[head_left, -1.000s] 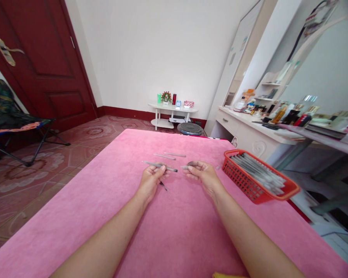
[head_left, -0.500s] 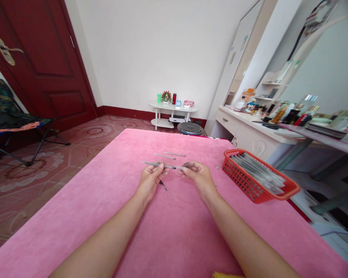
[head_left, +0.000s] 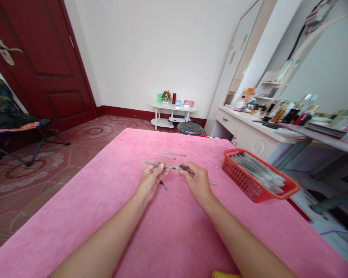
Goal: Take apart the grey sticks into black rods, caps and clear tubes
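Over the pink cloth (head_left: 98,216), my left hand (head_left: 151,177) is closed around a slim grey pen (head_left: 149,163), whose pointed tip faces left. My right hand (head_left: 195,175) pinches the pen's right end, at a dark band between the two hands. Below my left hand a thin refill (head_left: 164,186) with a black section lies on the cloth, partly hidden by the fingers. Two grey pen barrels (head_left: 164,156) lie just beyond my hands. A short grey piece (head_left: 212,183) shows on the cloth right of my right wrist.
A red plastic basket (head_left: 240,178) full of grey pens stands to the right on the table. Something yellow (head_left: 224,275) shows at the near edge. A dressing table (head_left: 249,135) with bottles is farther right, and a folding chair (head_left: 17,123) is at left.
My right hand has turned and its fingers have closed in more on the pen's right end. More of the short grey piece beside that wrist shows. My left hand stays in place.
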A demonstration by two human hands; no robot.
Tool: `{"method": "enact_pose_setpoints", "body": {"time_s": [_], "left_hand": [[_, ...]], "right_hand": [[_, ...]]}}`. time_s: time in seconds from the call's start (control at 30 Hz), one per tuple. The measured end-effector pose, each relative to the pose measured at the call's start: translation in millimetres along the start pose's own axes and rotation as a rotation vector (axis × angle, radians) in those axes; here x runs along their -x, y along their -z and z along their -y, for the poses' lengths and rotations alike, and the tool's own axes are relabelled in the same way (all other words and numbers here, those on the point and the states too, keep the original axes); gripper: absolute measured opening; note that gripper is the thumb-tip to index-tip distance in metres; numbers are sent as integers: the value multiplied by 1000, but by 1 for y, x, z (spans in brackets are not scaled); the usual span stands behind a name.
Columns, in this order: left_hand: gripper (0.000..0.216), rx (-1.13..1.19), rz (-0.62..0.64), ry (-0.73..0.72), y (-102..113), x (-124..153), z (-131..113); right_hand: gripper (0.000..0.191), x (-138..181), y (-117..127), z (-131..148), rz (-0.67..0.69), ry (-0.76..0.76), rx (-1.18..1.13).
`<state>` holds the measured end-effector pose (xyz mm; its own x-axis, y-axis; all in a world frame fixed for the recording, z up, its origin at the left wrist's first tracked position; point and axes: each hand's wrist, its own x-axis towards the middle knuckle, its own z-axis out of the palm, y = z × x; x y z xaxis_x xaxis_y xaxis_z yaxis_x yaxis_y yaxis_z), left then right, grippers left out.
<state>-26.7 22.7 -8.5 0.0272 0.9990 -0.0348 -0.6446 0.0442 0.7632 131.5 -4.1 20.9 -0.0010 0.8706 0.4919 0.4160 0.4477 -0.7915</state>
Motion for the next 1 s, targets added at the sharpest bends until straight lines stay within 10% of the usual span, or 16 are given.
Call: {"method": "enact_pose_setpoints", "body": {"time_s": [1.0], "left_hand": [[48,-527,323,48,-5,10,-9]], "right_hand": [[20,-26,47,-4,-167,-207,-280]]}}
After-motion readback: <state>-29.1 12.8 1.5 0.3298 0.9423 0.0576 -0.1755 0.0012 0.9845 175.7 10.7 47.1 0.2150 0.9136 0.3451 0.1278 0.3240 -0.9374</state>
